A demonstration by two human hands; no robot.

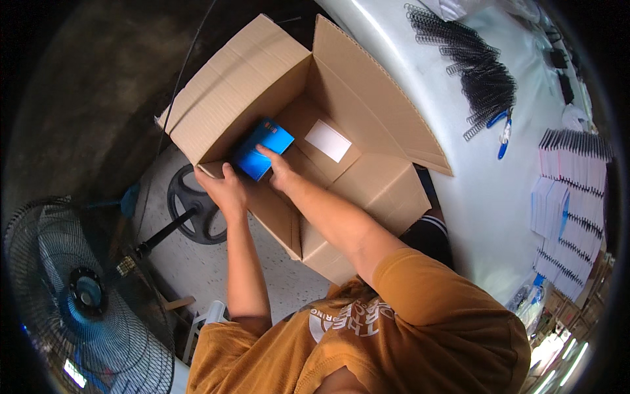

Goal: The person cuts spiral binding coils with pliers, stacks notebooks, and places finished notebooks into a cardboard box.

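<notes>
An open cardboard box point(354, 190) stands in front of me with its flaps spread outward. My left hand point(226, 190) is closed round the box's near left edge, thumb inside and the other fingers hidden behind the cardboard. Inside, at the left wall, is a glossy blue notebook point(274, 139), tilted. My right hand point(279, 169) reaches over the near wall and grips it, thumb on top; the fingers underneath are hidden. To the right of it a white rectangular card point(328, 140) lies flat on the box bottom.
A pale table point(485, 217) curves along the right. It carries a pile of black spiral coils point(482, 72), blue-handled pliers point(504, 131) and stacks of spiral-bound notebooks point(571, 210). At the lower left stands a caged fan point(85, 295), and a black round base point(187, 203) is near the box.
</notes>
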